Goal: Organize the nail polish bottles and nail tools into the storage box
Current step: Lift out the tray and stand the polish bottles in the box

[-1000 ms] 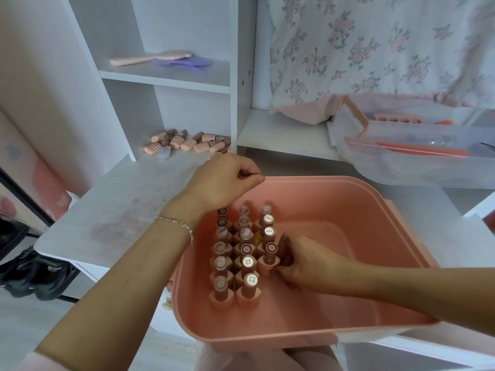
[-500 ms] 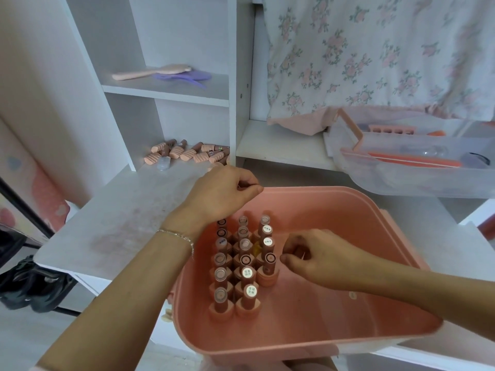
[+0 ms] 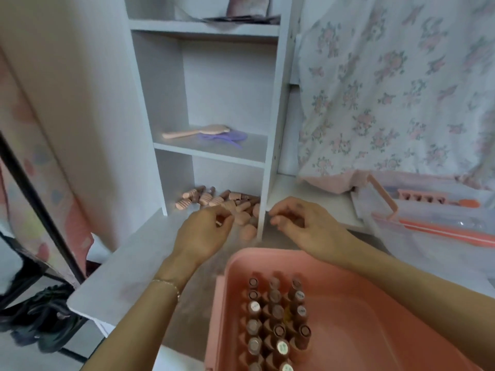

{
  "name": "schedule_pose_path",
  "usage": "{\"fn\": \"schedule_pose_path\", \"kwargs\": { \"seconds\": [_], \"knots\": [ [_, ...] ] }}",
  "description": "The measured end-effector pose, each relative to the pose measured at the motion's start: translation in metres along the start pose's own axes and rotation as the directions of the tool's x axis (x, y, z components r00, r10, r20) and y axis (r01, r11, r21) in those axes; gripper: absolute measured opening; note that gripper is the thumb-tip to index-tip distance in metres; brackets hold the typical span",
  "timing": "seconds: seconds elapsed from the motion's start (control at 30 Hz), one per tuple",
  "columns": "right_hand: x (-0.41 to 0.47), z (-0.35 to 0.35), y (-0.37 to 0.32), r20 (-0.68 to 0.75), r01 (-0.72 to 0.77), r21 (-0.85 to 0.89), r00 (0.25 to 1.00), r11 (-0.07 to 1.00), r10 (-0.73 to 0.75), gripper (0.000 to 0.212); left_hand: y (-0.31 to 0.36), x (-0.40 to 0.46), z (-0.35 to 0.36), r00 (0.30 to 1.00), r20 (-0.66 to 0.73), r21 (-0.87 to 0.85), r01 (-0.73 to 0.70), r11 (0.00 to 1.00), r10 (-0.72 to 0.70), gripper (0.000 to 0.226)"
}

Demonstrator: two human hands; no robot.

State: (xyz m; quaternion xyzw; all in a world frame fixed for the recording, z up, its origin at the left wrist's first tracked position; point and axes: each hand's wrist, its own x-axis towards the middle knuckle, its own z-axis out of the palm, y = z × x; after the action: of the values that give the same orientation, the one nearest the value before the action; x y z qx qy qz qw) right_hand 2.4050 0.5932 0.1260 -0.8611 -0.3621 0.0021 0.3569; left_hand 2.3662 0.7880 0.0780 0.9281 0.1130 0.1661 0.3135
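The pink storage box [image 3: 348,330] sits at the lower right, with several nail polish bottles [image 3: 278,330] standing upright in rows along its left side. More pink bottles [image 3: 211,199] lie loose in the bottom shelf compartment. Both hands are outside the box, beyond its far rim. My left hand [image 3: 203,234] is at the near edge of the loose pile with its fingers curled; blur hides whether they grip a bottle. My right hand [image 3: 302,226] hovers just right of the shelf's upright panel, fingers loosely curled and holding nothing.
A clear plastic tray [image 3: 428,236] with orange nail tools and a pink toe separator [image 3: 423,195] lies at the right. A pink brush [image 3: 198,131] and a purple comb [image 3: 227,136] rest on the middle shelf. Floral cloth [image 3: 388,89] hangs behind. The white desk [image 3: 128,263] ends at the left.
Both hands have left the box and moved forward to the shelf. The right hand let go of the bottle it set in the row. The view has tilted up.
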Motion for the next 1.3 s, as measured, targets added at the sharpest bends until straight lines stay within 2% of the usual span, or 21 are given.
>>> {"fn": "schedule_pose_path", "kwargs": {
  "seconds": [0.1,0.2,0.3,0.47,0.57,0.67,0.73,0.87,0.97,1.03,1.1,1.2,1.3],
  "knots": [
    [0.031,0.02,0.005,0.103,0.029,-0.023,0.994,0.999,-0.027,0.02,-0.037,0.006,-0.004,0.996,0.007,0.023,0.085,0.996,-0.086,0.02],
    [0.066,0.048,0.011,0.281,-0.002,-0.062,0.959,0.998,0.019,0.035,-0.069,0.011,-0.002,0.988,0.024,0.024,0.151,0.988,-0.151,0.024],
    [0.106,0.084,0.023,0.377,-0.013,-0.282,0.918,0.959,0.124,0.046,-0.097,0.019,0.003,0.979,0.025,0.038,0.2,0.979,-0.202,0.031],
    [0.157,0.125,0.052,0.305,-0.016,-0.517,0.931,0.856,0.202,0.049,-0.128,0.037,0.016,0.963,-0.05,-0.006,0.266,0.964,-0.266,0.038],
    [0.174,0.141,0.07,0.194,-0.122,-0.603,0.936,0.789,0.293,0.057,-0.136,0.054,0.027,0.957,-0.1,-0.005,0.273,0.962,-0.272,0.041],
    [0.182,0.151,0.081,0.061,-0.252,-0.728,0.902,0.637,0.427,0.066,-0.137,0.073,0.039,0.938,-0.172,-0.014,0.304,0.952,-0.302,0.042],
    [0.182,0.155,0.086,0.04,-0.257,-0.76,0.898,0.597,0.438,0.062,-0.137,0.083,0.047,0.92,-0.222,-0.001,0.332,0.943,-0.324,0.041],
    [0.174,0.158,0.09,0.057,-0.148,-0.728,0.96,0.669,0.275,0.044,-0.137,0.097,0.059,0.89,-0.286,0.062,0.386,0.92,-0.354,0.044],
    [0.165,0.156,0.086,0.107,-0.033,-0.628,0.986,0.778,0.128,0.034,-0.139,0.101,0.063,0.889,-0.278,0.065,0.397,0.916,-0.365,0.043],
    [0.16,0.154,0.083,0.19,0.039,-0.536,0.979,0.843,0.076,0.038,-0.14,0.1,0.063,0.894,-0.268,0.058,0.386,0.921,-0.359,0.043],
    [0.159,0.15,0.077,0.266,0.045,-0.446,0.96,0.894,0.084,0.035,-0.14,0.098,0.061,0.904,-0.252,0.055,0.368,0.928,-0.344,0.043],
    [0.159,0.147,0.07,0.324,0.071,-0.284,0.946,0.956,0.026,0.008,-0.139,0.09,0.055,0.922,-0.234,-0.011,0.314,0.949,-0.308,0.042],
    [0.149,0.15,0.06,0.338,0.034,-0.229,0.94,0.973,0.047,0.03,-0.14,0.079,0.048,0.926,-0.225,-0.154,0.273,0.95,-0.303,0.04]
  ]
}}
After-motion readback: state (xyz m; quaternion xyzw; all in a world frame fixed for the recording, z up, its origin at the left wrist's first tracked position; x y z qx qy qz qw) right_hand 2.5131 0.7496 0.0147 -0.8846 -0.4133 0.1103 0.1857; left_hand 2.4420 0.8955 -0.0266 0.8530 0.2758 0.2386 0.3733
